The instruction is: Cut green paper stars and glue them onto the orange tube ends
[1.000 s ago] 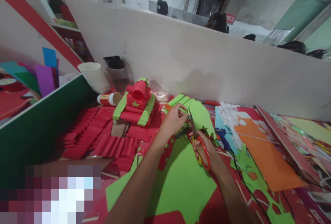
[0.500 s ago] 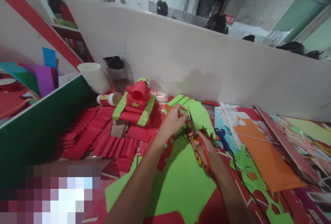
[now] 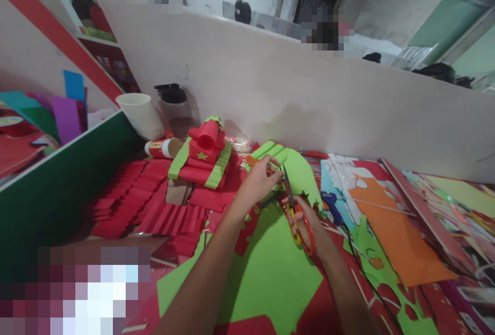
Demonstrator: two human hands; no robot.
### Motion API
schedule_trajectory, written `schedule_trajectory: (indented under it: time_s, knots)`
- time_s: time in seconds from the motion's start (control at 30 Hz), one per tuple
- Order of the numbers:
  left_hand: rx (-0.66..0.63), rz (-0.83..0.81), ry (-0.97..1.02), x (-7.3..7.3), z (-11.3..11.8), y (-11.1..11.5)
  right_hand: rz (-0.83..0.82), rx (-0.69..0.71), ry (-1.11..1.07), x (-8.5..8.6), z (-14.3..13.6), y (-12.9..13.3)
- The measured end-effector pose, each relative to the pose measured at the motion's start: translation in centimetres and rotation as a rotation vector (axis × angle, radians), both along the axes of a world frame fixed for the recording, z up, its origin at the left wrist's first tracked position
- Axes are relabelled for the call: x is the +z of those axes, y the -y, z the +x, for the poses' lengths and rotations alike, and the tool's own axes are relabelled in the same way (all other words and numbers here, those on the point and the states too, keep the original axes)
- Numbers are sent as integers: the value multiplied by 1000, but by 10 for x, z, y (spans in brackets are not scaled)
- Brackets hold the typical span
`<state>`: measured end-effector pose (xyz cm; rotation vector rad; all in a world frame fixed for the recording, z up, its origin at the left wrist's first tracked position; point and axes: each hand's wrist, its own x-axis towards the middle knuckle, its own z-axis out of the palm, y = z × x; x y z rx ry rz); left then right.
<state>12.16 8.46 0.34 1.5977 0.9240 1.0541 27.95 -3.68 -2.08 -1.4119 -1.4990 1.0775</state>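
Observation:
My right hand [image 3: 303, 221] is closed round the handles of a pair of scissors [image 3: 308, 229], one red and one yellow, with the dark blades pointing up and away. Close to the blade tips, my left hand [image 3: 264, 176] pinches a small green piece, mostly hidden by the fingers. Below both hands lies a large light-green sheet [image 3: 266, 268]. Behind them is a rounded green sheet [image 3: 299, 167], with small green stars [image 3: 305, 196] along its lower edge. To the left stands a red and green paper model [image 3: 201, 154] with a star on its front.
Pleated red strips [image 3: 131, 196] cover the left of the table, near a glue bottle [image 3: 162, 148], a white cup [image 3: 141, 116] and a lidded clear jug [image 3: 175, 111]. On the right are a blue glue gun [image 3: 332, 207], an orange sheet [image 3: 394, 232] and cut green scraps [image 3: 381, 273].
Both hands stay almost in place. The scissors shift very slightly, and the fingers of my right hand move a little on the handles.

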Motion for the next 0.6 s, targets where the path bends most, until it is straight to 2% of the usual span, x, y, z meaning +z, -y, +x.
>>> schedule_trajectory:
  time_s: [0.17, 0.37, 0.6]
  knots:
    - [-7, 5, -9, 2, 1, 2, 2, 14, 0, 10, -3, 2]
    - [-12, 2, -8, 3, 1, 3, -28, 14, -67, 1, -1, -2]
    - [-15, -10, 11, 1, 2, 2, -45, -10, -73, -1, -2, -4]
